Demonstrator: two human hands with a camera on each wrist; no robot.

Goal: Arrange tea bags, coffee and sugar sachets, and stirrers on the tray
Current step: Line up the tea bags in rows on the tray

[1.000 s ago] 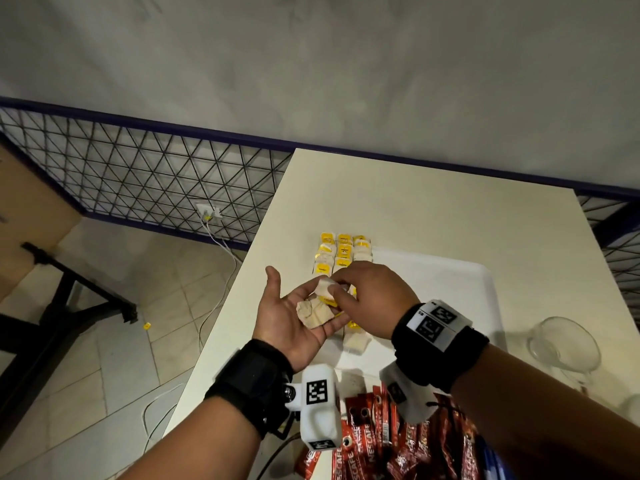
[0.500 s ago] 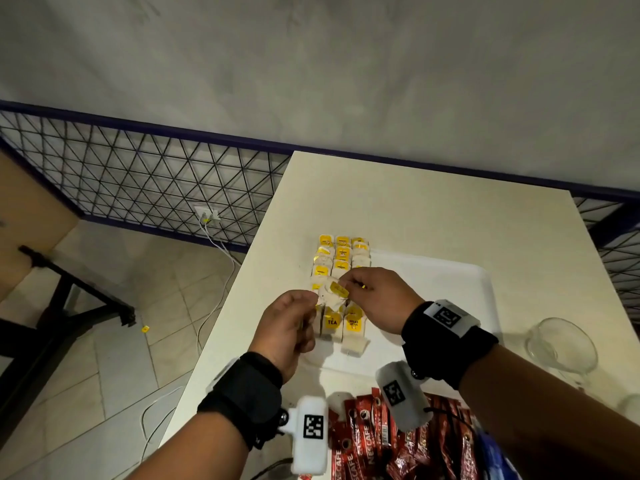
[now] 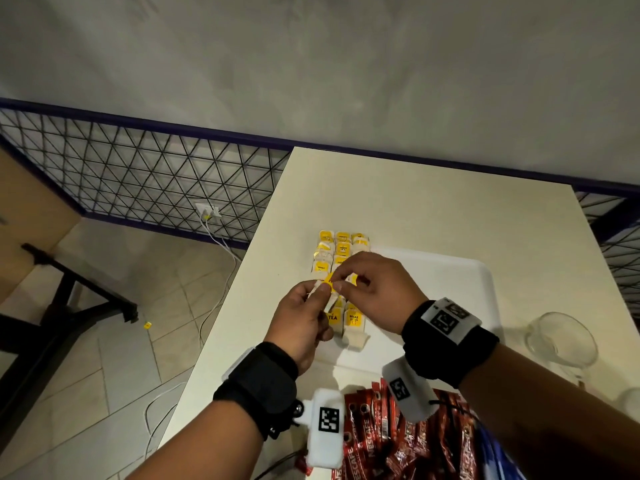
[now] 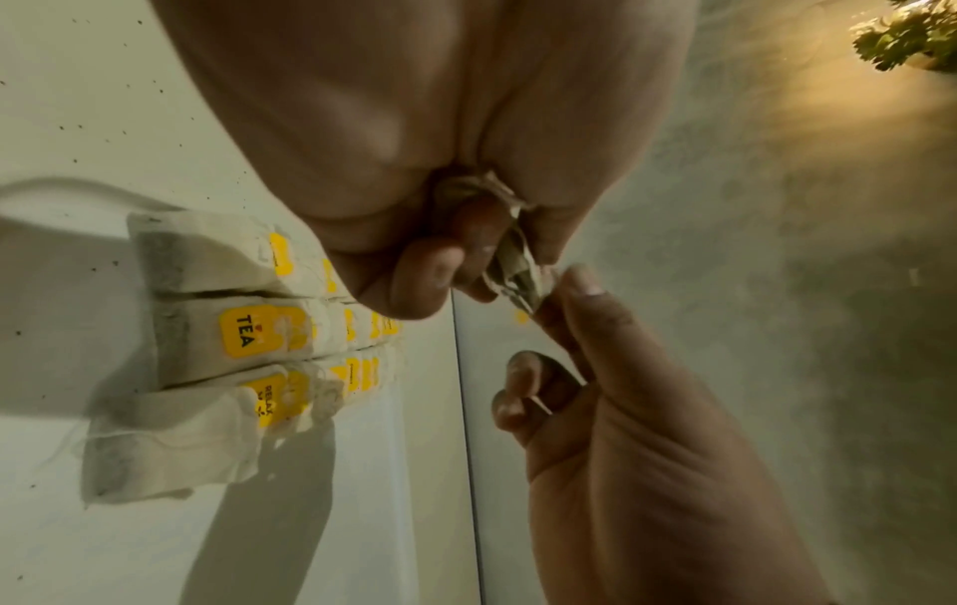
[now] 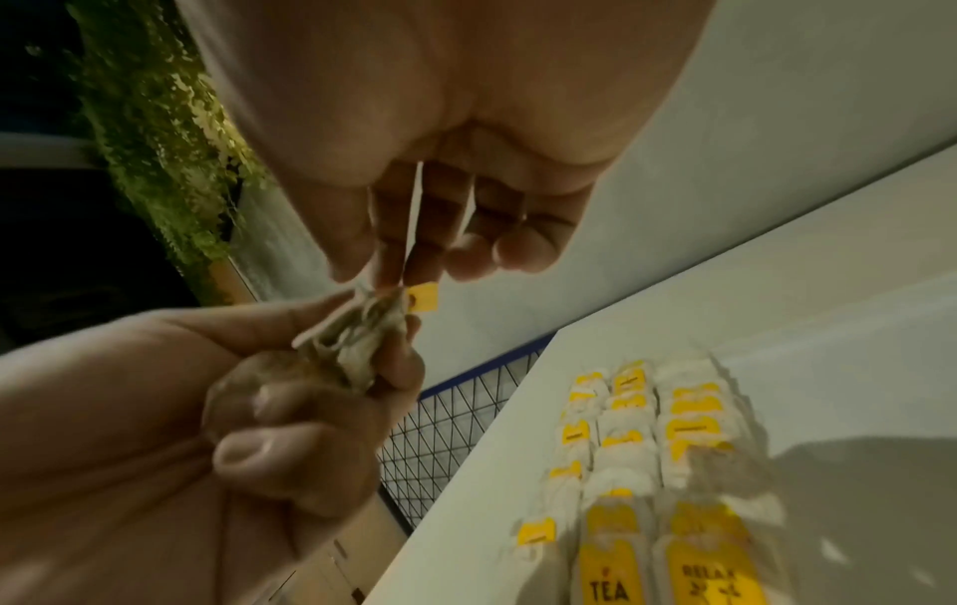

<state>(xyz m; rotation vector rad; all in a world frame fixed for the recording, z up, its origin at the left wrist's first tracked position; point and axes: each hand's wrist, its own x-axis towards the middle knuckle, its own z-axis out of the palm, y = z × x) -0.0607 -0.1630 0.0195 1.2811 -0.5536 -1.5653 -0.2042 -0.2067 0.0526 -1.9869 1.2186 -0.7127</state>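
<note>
My left hand (image 3: pixel 320 292) grips a small bunch of white tea bags (image 4: pixel 513 253) in its curled fingers, above the left side of the white tray (image 3: pixel 450 289). The right hand (image 3: pixel 337 284) meets it from the right and pinches the top of one held bag beside its yellow tag (image 5: pixel 422 299). A thin white strip (image 5: pixel 414 213) runs through the right fingers. Below both hands, tea bags with yellow tags (image 3: pixel 341 251) lie in three neat rows along the tray's left side; these rows (image 5: pixel 673 450) also appear in the right wrist view.
A heap of red coffee sachets (image 3: pixel 415 445) lies at the table's near edge. An empty glass (image 3: pixel 561 341) stands to the right of the tray. The table's left edge (image 3: pixel 242 282) drops to a tiled floor with cables.
One second ago the left palm lay open, facing up, with tea bags in it. It has since curled round them and turned over, while the right hand moved to pinch one bag by the tag.
</note>
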